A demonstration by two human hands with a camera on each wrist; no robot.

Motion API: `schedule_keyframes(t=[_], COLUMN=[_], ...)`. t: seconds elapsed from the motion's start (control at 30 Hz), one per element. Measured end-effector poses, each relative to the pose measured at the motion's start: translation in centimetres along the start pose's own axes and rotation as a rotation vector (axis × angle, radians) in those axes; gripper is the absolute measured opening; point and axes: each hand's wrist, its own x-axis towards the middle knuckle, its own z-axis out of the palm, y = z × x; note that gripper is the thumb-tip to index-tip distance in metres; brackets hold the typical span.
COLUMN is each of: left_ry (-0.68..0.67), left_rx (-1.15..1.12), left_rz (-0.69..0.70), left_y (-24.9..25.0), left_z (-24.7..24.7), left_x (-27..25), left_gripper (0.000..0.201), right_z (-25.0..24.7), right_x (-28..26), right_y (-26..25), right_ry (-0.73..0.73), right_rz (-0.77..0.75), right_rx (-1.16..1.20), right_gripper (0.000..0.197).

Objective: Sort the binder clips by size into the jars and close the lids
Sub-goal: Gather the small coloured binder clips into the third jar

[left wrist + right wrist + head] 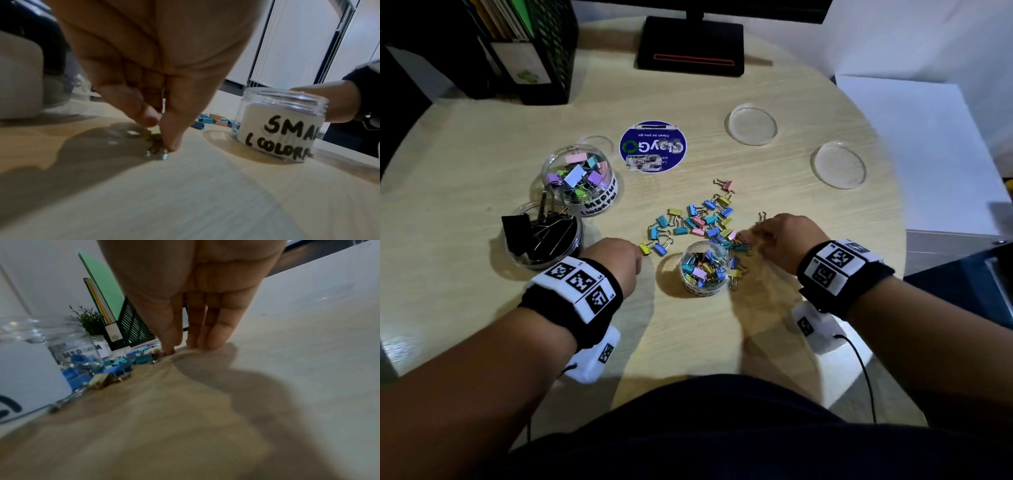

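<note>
hands (616, 257) among loose small clips (698, 219)

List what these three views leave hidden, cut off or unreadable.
- Small jar label: left wrist view, cut off by the right edge after "SMA".
- Clip under the left hand: fingers and shadow hide most of it.
- Right hand fingertips: blur hides whether they pinch a clip.
- Black-clip jar label: none faces the head view.

Small jar (277, 123) label: "SMA", "COLOR"; medium jar (585, 178): "MEDIUM"; sticker (653, 146): "Clean as you go".
</note>
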Motion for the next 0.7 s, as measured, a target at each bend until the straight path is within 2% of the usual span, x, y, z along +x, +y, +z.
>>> schedule_keyframes(t=[0.27,0.43,0.5,0.6,0.7], left_ry=[0.091,0.085,0.200,0.480,0.611], left_rx=[-0.063,-0.163,-0.231,-0.466,-0.709], left_rz=[0.001,0.040,0.083,0.181,0.331], left_y=[0.5,0.6,0.8,1.7,2.6], left_z=[0.3,0.7,0.8,0.2,-0.6], left_x=[0.1,0.4,0.3,-0.3,-0.4], left_gripper=[0.018,0.026,0.022,0.010,0.017], right_z=[0.5,0.8,0.9,1.0,1.0], right_x=[0.2,0.4,0.5,0.5,0.3], right_y=[-0.9,-1.1,-1.0,-0.9,-0.9], right_ry=[-0.009,-0.015,-0.018,-0.004,-0.002], right_rz=[-0.053,-0.055,-0.034,-0.013,0.005], right_rx=[-0.046,-0.101,-0.081,-0.055,-0.056], right_gripper=[0.038,0.040,0.038,0.034,0.031])
